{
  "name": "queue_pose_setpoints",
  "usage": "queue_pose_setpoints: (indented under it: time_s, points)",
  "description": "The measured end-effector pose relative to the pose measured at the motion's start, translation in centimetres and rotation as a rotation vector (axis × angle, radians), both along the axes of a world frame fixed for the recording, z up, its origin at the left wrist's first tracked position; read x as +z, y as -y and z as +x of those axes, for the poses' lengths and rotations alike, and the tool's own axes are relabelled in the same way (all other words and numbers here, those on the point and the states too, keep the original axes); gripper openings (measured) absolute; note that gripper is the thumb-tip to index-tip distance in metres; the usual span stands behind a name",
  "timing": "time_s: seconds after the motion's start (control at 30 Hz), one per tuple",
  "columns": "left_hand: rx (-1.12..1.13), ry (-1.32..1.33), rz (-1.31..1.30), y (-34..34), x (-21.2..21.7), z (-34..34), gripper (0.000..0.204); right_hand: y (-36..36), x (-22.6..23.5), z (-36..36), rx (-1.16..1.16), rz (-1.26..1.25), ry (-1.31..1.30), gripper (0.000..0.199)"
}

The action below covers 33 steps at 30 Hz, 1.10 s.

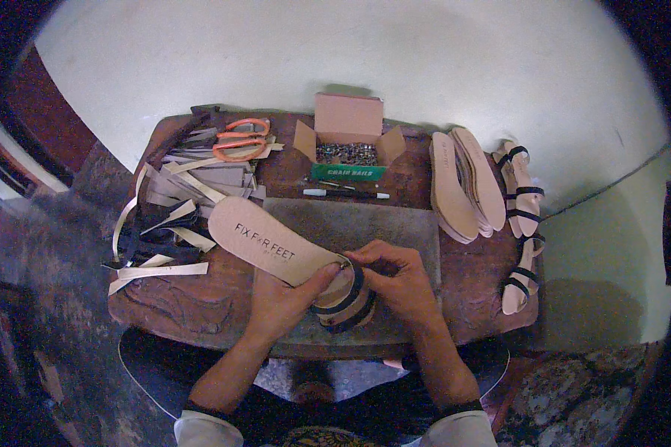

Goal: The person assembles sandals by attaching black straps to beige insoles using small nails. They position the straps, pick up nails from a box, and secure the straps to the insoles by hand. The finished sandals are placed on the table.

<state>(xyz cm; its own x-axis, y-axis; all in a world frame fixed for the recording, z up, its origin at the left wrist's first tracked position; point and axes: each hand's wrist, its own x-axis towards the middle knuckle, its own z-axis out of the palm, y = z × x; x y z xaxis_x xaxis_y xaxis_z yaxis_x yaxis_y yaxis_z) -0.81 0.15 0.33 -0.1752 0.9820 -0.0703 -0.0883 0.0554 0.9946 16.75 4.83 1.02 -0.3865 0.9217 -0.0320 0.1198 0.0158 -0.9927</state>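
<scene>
A tan sandal sole (265,235) with dark printing lies tilted above the table. My left hand (294,298) is closed round its near end, thumb on top. Beside that thumb, a black strap (359,287) curves up to the sole's edge. My right hand (391,272) pinches at this edge, its fingertips on what looks like the strap's end. Whether a small part is also between these fingers is hidden. Just below the hands, a tan piece (343,307) is crossed by black bands; where it joins the sole is partly covered.
A cardboard box of small nails (347,154) stands open at the back, behind a white marker (347,194). Orange-handled scissors (242,140) rest on grey strips (209,182) at left, near black and cream straps (168,238). Stacked soles (455,190) and strapped sandals (525,197) lie right.
</scene>
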Motion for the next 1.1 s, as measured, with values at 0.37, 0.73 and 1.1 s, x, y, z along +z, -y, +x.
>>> queue_pose_setpoints:
  time_s: [0.37,0.73,1.1]
  points:
    - [-0.029,-0.036,0.026,0.1,-0.5,0.0,0.021,-0.1,-1.3,0.3,0.019,0.041,-0.009,0.007]
    - [-0.024,-0.028,0.048,0.2,-0.4,-0.1,0.02,0.2,-1.0,0.0,-0.003,-0.072,-0.078,0.005]
    - [-0.037,-0.029,0.043,0.0,-0.6,0.1,0.018,0.0,-2.2,0.6,0.014,-0.02,-0.02,0.013]
